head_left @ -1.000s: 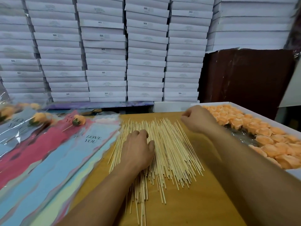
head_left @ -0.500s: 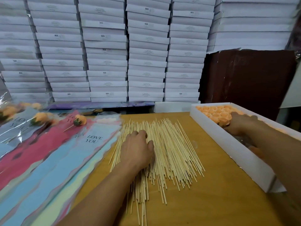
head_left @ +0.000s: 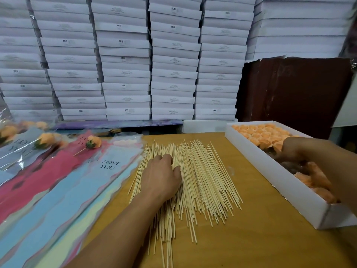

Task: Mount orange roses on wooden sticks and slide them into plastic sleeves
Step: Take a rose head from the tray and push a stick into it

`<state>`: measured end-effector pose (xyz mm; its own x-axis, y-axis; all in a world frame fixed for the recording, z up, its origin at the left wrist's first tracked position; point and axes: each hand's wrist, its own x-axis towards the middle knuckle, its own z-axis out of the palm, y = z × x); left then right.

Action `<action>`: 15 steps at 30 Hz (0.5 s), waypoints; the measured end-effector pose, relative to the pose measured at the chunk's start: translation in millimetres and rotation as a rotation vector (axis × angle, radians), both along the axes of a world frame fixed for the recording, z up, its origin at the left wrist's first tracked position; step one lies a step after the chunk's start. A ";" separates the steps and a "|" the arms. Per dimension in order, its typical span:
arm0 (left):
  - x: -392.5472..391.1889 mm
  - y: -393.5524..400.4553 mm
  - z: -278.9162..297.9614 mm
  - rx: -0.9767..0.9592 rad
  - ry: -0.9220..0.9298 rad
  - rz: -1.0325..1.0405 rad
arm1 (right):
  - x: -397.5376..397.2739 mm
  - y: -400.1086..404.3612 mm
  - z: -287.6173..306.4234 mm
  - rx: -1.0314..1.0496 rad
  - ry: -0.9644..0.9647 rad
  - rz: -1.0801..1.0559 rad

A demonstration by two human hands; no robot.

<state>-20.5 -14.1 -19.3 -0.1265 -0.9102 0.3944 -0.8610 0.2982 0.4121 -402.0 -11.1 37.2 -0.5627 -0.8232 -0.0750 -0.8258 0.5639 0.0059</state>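
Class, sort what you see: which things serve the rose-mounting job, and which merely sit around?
Job:
wooden sticks
orange roses
white tray
plastic sleeves
finished rose
left hand
right hand

Lying about:
stacked white boxes
brown board

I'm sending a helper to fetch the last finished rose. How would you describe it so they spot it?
Start at the sleeves fanned left of the sticks. On the pink sleeve, near its far end, lies a rose on a stick. Unlike the roses in the box, it has green leaves and a stem.
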 end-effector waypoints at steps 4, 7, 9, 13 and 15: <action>-0.9 -0.1 -0.4 0.002 -0.004 -0.003 | 12.4 17.4 27.8 0.199 -0.008 0.046; -1.8 -0.2 0.0 -0.001 0.000 -0.004 | 25.4 31.3 45.8 0.316 -0.041 0.042; -2.0 -0.3 -0.4 0.001 0.001 -0.003 | 28.4 37.6 50.7 0.371 -0.013 0.035; -1.7 -0.7 -0.9 -0.001 0.002 0.002 | 27.5 43.4 48.8 0.442 0.142 0.039; -1.6 -1.5 -1.2 -0.004 0.002 0.007 | 22.3 44.1 44.1 0.433 0.172 0.019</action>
<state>-22.1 -15.6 -20.6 -0.1194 -0.9096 0.3980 -0.8622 0.2938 0.4127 -379.7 33.0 81.2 -0.5823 -0.7467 -0.3215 -0.8024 0.4642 0.3751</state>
